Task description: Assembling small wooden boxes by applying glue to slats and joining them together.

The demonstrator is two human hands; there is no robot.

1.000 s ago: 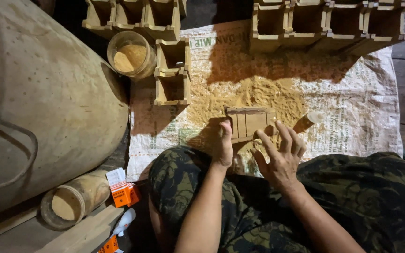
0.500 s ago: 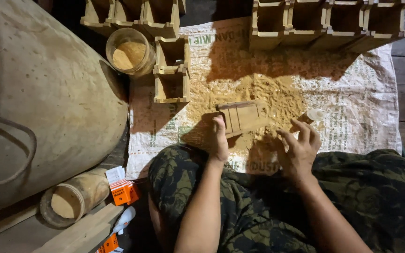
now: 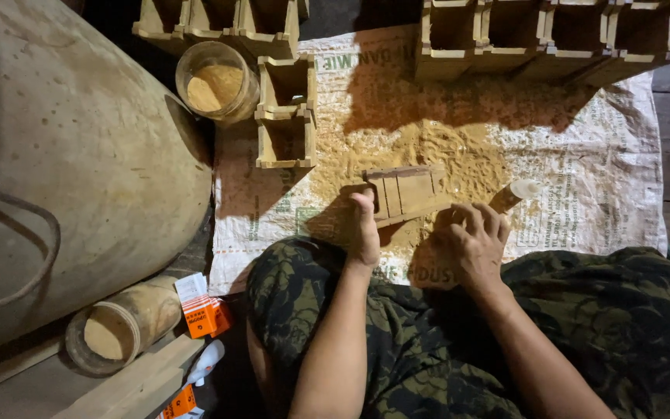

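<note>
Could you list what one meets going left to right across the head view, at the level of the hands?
Big sack → left hand → wooden box → right hand → small bottle → bare edge of the woven mat.

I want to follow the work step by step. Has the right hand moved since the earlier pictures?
Yes. The right hand has moved from the small wooden box out to the right and now lies by the bottle on the printed sack.
</note>
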